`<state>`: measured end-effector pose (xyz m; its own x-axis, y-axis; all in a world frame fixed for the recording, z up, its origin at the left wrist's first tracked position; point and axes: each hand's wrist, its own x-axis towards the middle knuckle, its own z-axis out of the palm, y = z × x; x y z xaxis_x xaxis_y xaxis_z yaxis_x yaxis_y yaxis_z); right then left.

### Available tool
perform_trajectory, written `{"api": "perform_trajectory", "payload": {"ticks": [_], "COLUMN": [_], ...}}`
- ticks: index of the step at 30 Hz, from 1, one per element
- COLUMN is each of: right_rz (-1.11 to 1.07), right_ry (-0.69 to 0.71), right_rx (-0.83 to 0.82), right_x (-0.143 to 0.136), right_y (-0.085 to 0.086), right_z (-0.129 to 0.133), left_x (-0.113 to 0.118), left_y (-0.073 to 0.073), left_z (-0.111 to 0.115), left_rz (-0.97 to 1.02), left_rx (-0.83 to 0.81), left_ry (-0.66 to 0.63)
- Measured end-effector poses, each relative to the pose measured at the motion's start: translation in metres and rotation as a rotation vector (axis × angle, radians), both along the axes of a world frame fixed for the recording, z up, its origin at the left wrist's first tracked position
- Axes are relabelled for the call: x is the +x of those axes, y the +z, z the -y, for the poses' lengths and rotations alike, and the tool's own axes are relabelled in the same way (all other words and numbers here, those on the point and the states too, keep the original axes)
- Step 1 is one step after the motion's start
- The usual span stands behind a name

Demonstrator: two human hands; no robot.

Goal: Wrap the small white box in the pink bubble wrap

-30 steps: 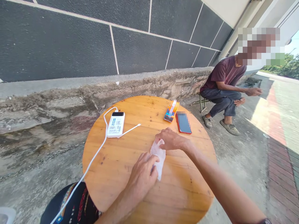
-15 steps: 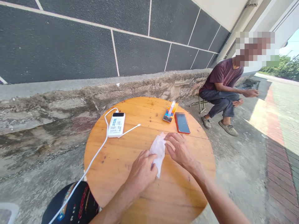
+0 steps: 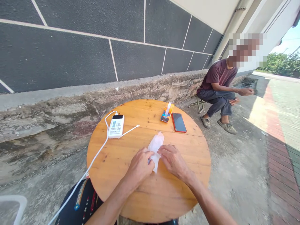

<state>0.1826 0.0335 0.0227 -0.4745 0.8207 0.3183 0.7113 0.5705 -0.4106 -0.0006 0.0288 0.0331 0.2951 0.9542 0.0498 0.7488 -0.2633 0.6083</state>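
Note:
A thin white tissue [image 3: 156, 143] lies folded in a narrow strip on the round wooden table [image 3: 126, 150]. My left hand [image 3: 141, 165] is at its left edge, with curled fingers and the thumb on the paper. From the right side, my right hand [image 3: 173, 160] pinches the tissue's edge near its middle, fingertips close together. The tissue's upper end and lower tip show beyond my hands, while the part between the fingertips is partly hidden.
On the table's left is a white power bank [image 3: 116, 127] with a white cable [image 3: 98, 153] running off the edge. A red-edged phone [image 3: 179, 122] and an orange packet [image 3: 167, 113] lie at the back right. A person [image 3: 220, 82] sits on a stool beyond.
My right hand has moved down along the tissue's right edge, and its fingers have closed in on the paper. My left hand stays at the left edge. The view has shifted slightly.

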Motion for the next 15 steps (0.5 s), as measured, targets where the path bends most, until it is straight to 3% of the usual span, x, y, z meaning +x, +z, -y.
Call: {"api": "perform_trajectory", "payload": {"ticks": [7, 15], "right_rz": [-0.035, 0.005], "right_ry": [-0.095, -0.053], "right_rx": [-0.057, -0.015], "right_x": [-0.016, -0.023], "right_y": [0.000, 0.000], "right_z": [0.050, 0.048], "left_x": [0.005, 0.001], "left_y": [0.006, 0.002], "left_z": [0.012, 0.019], "left_rz": [-0.014, 0.109], "left_rx": [0.014, -0.042], "left_ry": [0.036, 0.101]}}
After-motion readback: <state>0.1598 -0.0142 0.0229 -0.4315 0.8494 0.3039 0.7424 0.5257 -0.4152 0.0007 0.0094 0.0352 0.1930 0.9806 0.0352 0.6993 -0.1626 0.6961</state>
